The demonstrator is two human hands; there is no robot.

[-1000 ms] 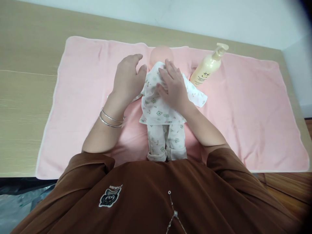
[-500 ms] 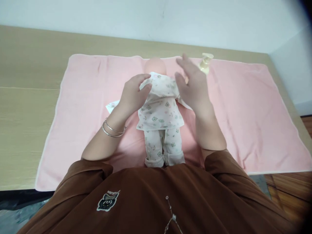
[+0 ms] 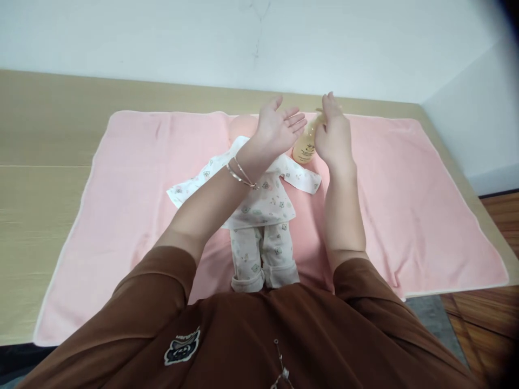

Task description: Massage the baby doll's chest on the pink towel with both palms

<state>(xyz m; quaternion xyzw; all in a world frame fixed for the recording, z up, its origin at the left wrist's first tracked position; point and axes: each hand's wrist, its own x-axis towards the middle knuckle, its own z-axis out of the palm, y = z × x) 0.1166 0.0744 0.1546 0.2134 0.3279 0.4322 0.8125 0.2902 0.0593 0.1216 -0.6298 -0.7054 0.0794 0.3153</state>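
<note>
My left hand [image 3: 279, 127] is held palm up with its fingers spread, nothing on it that I can make out, above the doll's head and chest. To its right, my right hand [image 3: 334, 132] is raised with fingers stretched out, in front of the upper part of a pale yellow pump bottle [image 3: 305, 150]. The hand hides much of the pump head; whether it touches it I cannot tell. A baby doll [image 3: 239, 127] lies on its back in a white printed top [image 3: 270, 202] and matching trousers [image 3: 246, 259] with turned-up cuffs. My left forearm covers part of its head and chest.
A pink blanket [image 3: 405, 205] with a pale edge is spread under the doll on a light wooden table [image 3: 44, 135]. A white wall [image 3: 162, 48] rises behind the table. Wooden floor [image 3: 482, 319] shows at the lower right.
My left hand has moved right and turned palm up. My right hand has come to the pump bottle, which now stands closer to the doll's sleeve in view. The whole view has shifted slightly.
</note>
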